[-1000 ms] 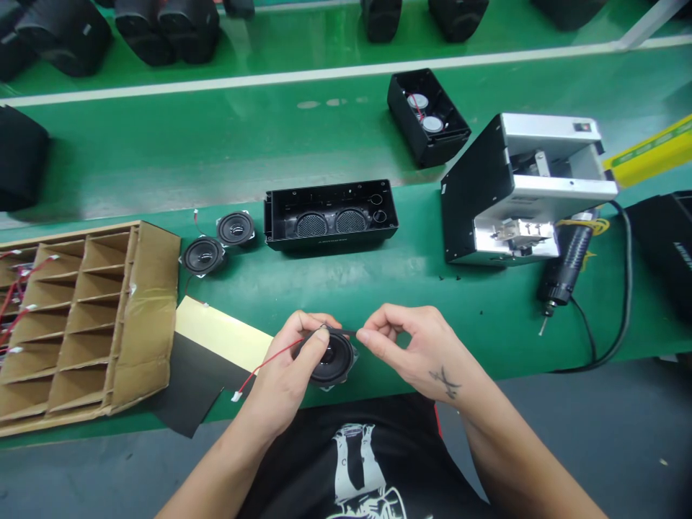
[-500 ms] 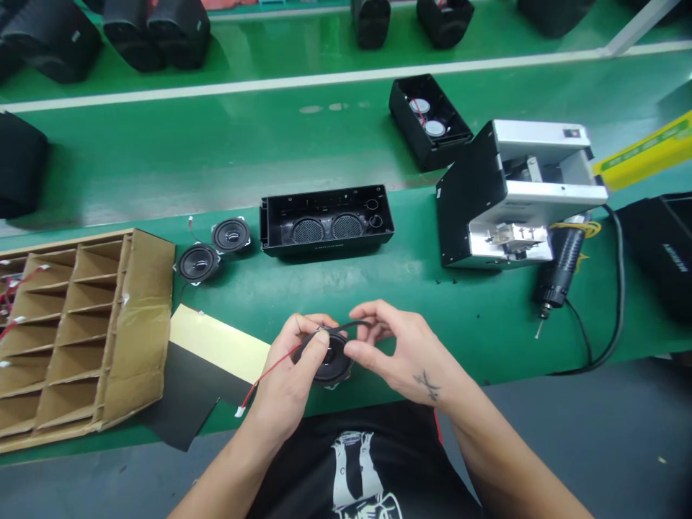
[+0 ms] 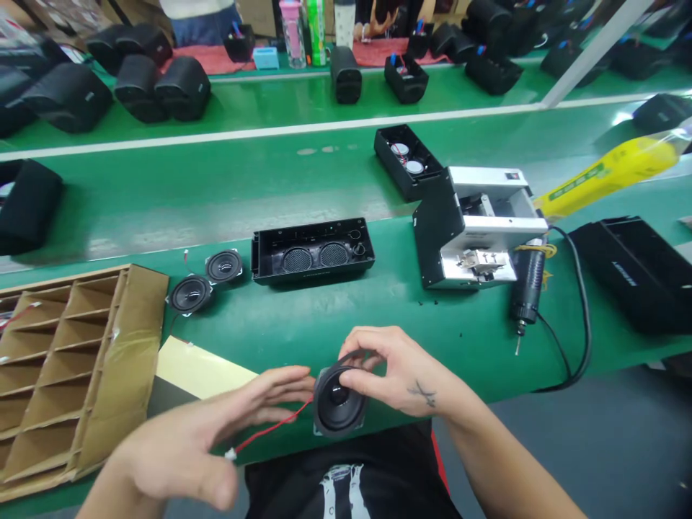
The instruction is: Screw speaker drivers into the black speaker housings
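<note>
A round black speaker driver with a red wire is tilted up near the front edge of the bench. My right hand grips its upper rim between thumb and fingers, along with a thin black strip. My left hand is open beside it, thumb spread wide from the fingers. Its fingertips are close to the driver's left side; whether they touch it I cannot tell. The red wire runs past that hand to a white connector. A pale yellow sheet lies behind my left hand.
Two more speaker drivers lie left of an open black speaker housing. A divided cardboard box stands at left. At right are a silver-and-black machine and an electric screwdriver. A person's hand shows across the bench.
My left hand has let go of the speaker driver and moved left, opening out. My right hand now holds the driver, tilted more upright. The view has shifted to show more of the far bench.
</note>
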The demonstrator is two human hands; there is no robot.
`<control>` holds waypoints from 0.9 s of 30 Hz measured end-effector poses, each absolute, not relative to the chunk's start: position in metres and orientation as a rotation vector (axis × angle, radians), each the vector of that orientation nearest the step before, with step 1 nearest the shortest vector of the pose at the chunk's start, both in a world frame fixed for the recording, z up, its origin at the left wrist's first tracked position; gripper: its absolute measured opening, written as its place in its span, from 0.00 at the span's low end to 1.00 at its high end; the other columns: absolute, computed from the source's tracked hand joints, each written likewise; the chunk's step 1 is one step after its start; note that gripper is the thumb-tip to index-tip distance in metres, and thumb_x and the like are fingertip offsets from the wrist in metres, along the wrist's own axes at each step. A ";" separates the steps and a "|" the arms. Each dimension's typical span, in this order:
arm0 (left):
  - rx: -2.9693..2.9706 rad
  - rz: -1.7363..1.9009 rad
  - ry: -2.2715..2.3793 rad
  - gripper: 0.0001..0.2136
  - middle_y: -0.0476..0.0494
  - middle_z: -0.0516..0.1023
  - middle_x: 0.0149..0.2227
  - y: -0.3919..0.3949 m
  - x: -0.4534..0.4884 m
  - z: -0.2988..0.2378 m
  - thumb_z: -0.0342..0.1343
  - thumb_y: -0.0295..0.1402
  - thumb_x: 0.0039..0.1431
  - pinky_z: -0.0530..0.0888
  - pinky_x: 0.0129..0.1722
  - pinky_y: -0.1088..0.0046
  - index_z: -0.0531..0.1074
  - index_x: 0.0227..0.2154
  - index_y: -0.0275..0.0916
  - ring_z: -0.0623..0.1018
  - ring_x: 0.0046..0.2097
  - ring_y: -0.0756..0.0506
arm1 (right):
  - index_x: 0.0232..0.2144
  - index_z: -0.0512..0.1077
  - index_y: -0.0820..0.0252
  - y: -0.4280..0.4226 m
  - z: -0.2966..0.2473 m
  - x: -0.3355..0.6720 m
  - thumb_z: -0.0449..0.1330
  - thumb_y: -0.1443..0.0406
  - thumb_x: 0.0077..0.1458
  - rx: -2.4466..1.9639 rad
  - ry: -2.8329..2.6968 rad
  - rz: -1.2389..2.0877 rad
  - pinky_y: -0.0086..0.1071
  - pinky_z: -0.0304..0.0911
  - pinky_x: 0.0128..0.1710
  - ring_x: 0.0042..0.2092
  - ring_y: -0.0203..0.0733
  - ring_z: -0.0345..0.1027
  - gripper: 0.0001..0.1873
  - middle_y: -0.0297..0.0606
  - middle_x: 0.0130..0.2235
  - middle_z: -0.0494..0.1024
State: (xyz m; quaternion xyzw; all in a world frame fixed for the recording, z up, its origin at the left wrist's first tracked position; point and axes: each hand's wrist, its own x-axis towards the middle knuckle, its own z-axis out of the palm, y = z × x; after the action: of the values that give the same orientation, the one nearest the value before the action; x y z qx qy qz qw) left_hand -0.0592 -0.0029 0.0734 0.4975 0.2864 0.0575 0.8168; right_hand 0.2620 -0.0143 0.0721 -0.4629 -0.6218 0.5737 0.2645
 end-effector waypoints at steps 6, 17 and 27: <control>1.026 0.212 0.593 0.43 0.36 0.57 0.78 -0.004 -0.039 0.063 0.63 0.61 0.61 0.72 0.67 0.44 0.59 0.75 0.55 0.64 0.75 0.25 | 0.37 0.79 0.59 -0.016 0.079 0.259 0.69 0.66 0.61 -1.149 -1.834 1.465 0.29 0.68 0.40 0.36 0.35 0.72 0.02 0.33 0.37 0.80; 1.333 0.295 0.998 0.22 0.49 0.78 0.66 -0.020 0.012 0.075 0.49 0.51 0.76 0.73 0.66 0.62 0.73 0.67 0.55 0.76 0.66 0.38 | 0.39 0.76 0.56 -0.013 0.086 0.262 0.66 0.62 0.67 -1.317 -1.886 1.241 0.29 0.68 0.40 0.37 0.34 0.76 0.05 0.28 0.36 0.82; 1.278 0.284 0.974 0.21 0.51 0.81 0.62 -0.020 0.014 0.074 0.49 0.50 0.76 0.72 0.60 0.70 0.75 0.64 0.56 0.79 0.57 0.44 | 0.36 0.77 0.56 -0.009 0.081 0.266 0.63 0.65 0.68 -1.367 -1.934 1.105 0.28 0.65 0.38 0.34 0.33 0.74 0.06 0.27 0.34 0.82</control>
State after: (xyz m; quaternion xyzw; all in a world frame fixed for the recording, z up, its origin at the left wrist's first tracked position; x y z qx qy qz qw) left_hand 0.0140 -0.0199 0.0744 0.5703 0.4348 0.1269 0.6853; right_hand 0.2661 -0.0094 0.0808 -0.5049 -0.7144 0.4081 0.2611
